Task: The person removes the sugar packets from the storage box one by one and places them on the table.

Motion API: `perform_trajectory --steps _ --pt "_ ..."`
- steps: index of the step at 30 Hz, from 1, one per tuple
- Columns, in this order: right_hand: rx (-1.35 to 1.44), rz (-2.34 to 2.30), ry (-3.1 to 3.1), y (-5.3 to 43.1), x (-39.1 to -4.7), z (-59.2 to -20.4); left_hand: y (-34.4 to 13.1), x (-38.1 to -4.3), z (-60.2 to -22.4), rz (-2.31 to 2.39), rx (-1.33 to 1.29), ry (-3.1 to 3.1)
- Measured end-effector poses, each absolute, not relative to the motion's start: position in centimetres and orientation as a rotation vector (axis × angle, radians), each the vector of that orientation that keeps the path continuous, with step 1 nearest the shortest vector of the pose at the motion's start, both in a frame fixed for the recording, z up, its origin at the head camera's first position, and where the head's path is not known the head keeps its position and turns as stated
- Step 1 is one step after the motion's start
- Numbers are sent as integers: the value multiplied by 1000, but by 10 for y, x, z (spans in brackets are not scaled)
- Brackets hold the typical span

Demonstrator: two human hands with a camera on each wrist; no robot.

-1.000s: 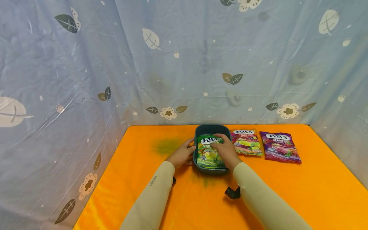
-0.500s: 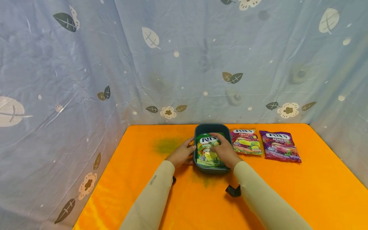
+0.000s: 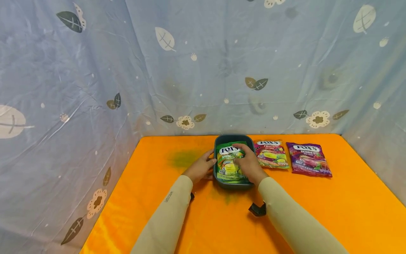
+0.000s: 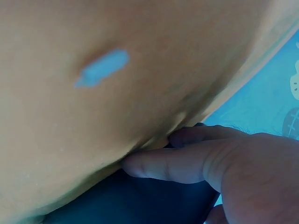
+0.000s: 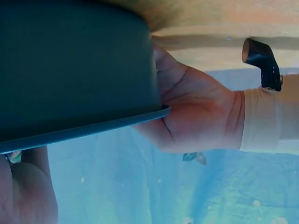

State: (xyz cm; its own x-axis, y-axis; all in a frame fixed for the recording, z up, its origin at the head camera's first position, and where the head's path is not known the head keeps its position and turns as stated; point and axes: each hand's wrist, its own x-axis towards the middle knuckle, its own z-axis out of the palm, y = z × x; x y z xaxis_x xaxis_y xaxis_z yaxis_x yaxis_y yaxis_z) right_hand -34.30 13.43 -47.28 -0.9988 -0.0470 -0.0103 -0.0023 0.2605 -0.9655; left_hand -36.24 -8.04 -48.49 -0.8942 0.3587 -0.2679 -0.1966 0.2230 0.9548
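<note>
A dark teal rectangular container (image 3: 233,186) stands on the orange table, with a green Fox's candy bag (image 3: 229,165) lying face up inside. My right hand (image 3: 250,165) reaches over the near right rim, thumb and index finger spread on the bag's front. Part of the bag is covered by that hand. Against the container's left outer wall rests my left hand (image 3: 200,168), its thumb at the rim; its lower fingers are mostly hidden. The left wrist view catches the fingers (image 4: 173,161) reaching out beside the dark container wall (image 4: 140,198).
Right of the container lie a red Fox's Fruits bag (image 3: 270,154) and a purple Fox's Berries bag (image 3: 308,159), both face up. The orange tabletop (image 3: 222,225) meets a blue leaf-patterned curtain (image 3: 206,70) at the back and sides.
My right fingers have shifted slightly on the green bag, uncovering more of its lettering. The head view has tilted a little. My left hand keeps its place on the container.
</note>
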Motion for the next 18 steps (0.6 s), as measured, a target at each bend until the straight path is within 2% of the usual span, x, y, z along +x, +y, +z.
perform_trajectory --steps 18 --pt "-139 -1991 2425 153 -339 -448 -79 -361 -484 1741 131 2057"
